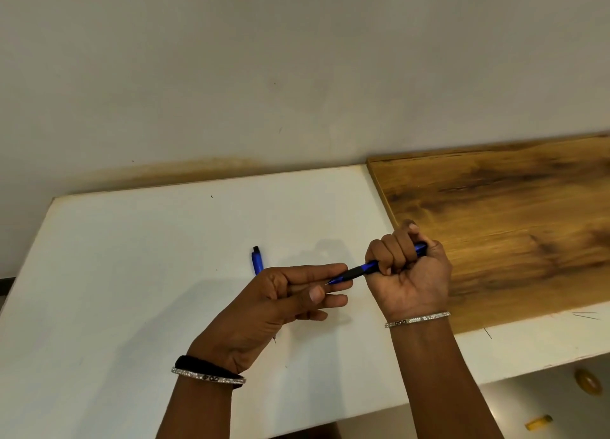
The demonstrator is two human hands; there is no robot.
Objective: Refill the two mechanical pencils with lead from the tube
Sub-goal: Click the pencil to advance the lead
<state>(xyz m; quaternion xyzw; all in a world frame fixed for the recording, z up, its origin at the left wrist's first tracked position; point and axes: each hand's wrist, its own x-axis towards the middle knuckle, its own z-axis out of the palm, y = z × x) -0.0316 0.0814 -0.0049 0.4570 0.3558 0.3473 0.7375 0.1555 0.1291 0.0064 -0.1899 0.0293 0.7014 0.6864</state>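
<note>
While aloft, pencil [373, 268] between hands [284, 298] [409, 273]

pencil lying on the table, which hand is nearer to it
Left. The left hand covers the near end of the lying mechanical pencil in view; the right hand is farther right, holding the other mechanical pencil.

Held pencil [373, 268]: blue, black grip, clenched in the right hand [407, 273], nearly level, tip at the left hand [280, 303] fingers.
Second pencil [257, 261]: blue, flat, partly hidden beneath the left hand.

blue pencils [373, 268], white table [132, 273], wood-grain board [511, 224]
</note>
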